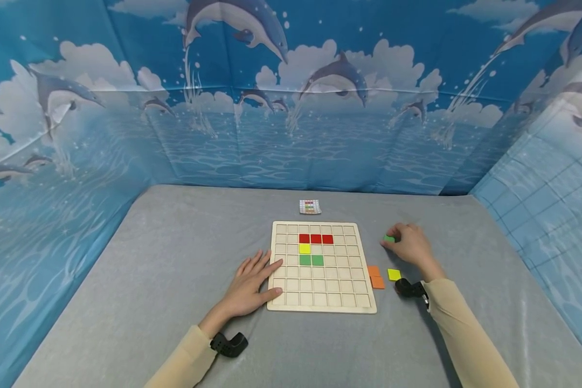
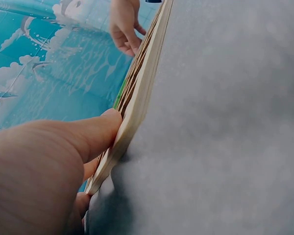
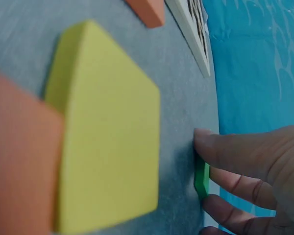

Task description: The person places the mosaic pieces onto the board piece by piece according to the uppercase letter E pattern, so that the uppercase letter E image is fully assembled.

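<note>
A square wooden grid board (image 1: 320,312) lies on the grey table. Three red tiles (image 1: 316,238) sit in a row near its top, a yellow tile (image 1: 304,248) below the leftmost, and two green tiles (image 1: 311,260) under that. My left hand (image 1: 244,288) rests on the board's left edge, fingers spread; the left wrist view shows its thumb (image 2: 95,132) against the rim. Right of the board, my right hand (image 1: 409,245) pinches a green tile (image 3: 201,178) between thumb and fingers, close over the table.
Two orange tiles (image 1: 376,282) lie by the board's right edge, with a loose yellow tile (image 1: 394,275) beside them. Behind the board is a small pattern card (image 1: 310,207). A blue dolphin-print curtain (image 1: 271,151) stands along the table's back and sides.
</note>
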A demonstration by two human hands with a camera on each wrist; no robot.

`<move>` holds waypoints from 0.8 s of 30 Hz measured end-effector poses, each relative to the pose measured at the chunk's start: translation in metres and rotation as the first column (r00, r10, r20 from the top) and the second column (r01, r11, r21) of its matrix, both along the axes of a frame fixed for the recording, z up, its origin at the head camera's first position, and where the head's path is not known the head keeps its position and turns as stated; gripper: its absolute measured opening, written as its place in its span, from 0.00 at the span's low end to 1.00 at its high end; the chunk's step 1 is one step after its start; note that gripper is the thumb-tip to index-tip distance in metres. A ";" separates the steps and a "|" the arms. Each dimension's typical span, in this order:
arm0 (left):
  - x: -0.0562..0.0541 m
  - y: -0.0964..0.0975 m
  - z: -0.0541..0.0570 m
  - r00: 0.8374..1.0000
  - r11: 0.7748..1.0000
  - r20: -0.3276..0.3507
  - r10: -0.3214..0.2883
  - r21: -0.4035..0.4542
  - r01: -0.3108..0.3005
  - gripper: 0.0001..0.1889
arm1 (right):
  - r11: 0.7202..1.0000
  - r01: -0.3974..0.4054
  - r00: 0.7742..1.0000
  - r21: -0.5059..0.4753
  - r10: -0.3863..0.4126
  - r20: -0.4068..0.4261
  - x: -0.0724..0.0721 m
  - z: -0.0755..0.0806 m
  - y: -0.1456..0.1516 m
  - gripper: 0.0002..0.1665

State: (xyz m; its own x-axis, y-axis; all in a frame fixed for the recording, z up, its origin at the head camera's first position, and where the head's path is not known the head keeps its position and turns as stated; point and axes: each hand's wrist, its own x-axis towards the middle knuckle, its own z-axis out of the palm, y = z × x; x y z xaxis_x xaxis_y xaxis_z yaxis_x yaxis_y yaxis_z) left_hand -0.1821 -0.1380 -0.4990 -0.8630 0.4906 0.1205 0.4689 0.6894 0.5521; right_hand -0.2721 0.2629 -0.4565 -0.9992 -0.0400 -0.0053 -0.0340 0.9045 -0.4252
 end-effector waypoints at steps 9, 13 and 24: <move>-0.001 0.001 0.000 1.000 1.000 0.010 -0.005 -0.003 0.005 0.34 | 0.996 -0.014 0.988 -0.085 0.026 0.151 0.006 0.004 0.006 0.22; 0.000 0.001 0.001 1.000 1.000 0.013 -0.003 -0.004 0.003 0.34 | 0.992 -0.002 0.986 -0.125 0.023 0.168 0.008 0.004 0.007 0.22; 0.000 0.001 0.003 1.000 1.000 0.016 -0.003 -0.003 0.003 0.34 | 0.982 -0.015 0.999 -0.186 0.022 0.036 0.017 -0.003 0.003 0.14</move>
